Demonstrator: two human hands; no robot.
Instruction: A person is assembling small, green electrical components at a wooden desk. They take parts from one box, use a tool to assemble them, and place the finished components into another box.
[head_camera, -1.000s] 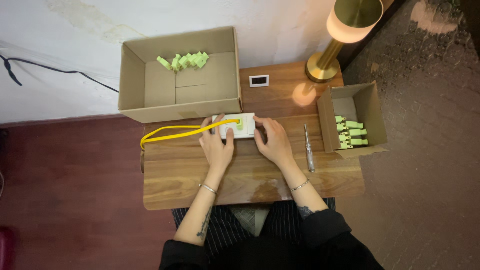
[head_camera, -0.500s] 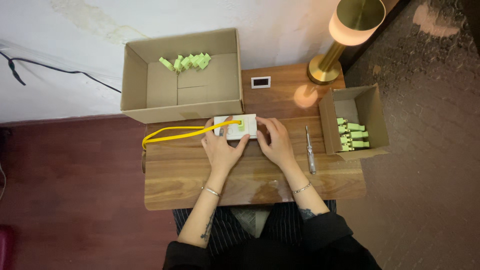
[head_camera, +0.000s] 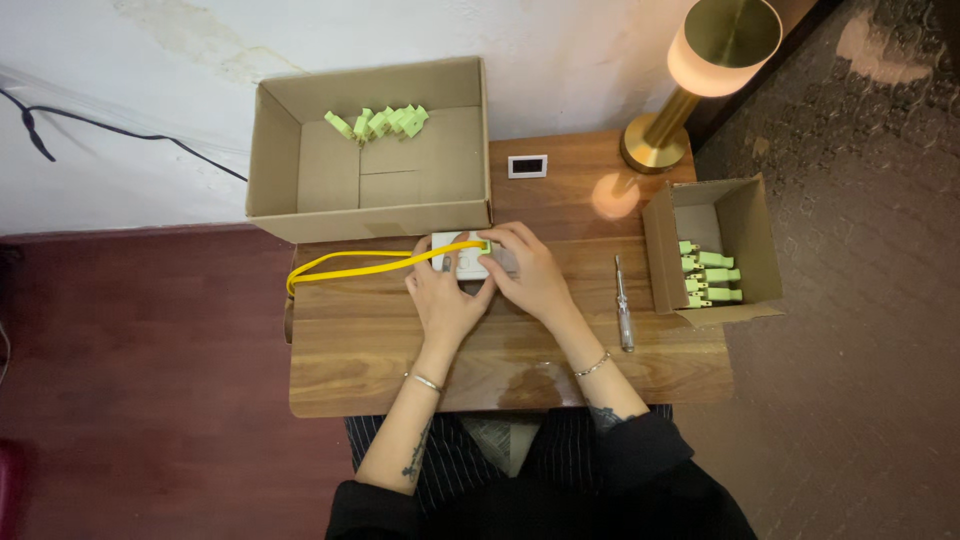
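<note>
Two hands rest on one small white rectangular device (head_camera: 466, 262) at the centre of the wooden table (head_camera: 380, 350). The left hand (head_camera: 446, 298) grips the device's near edge, fingers curled around it. The right hand (head_camera: 532, 272) covers the device's right end, fingers pressed down on its top. A yellow cable (head_camera: 350, 262) runs from the device toward 9 o'clock and loops back at the table edge. At 11 o'clock stands a large open cardboard box (head_camera: 300, 170) holding light green pieces (head_camera: 378, 121). At 3 o'clock lies a screwdriver (head_camera: 622, 302); beyond it a small cardboard box (head_camera: 755, 240) holds more green parts (head_camera: 710, 277). At 1 o'clock stands a brass lamp (head_camera: 700, 70).
</note>
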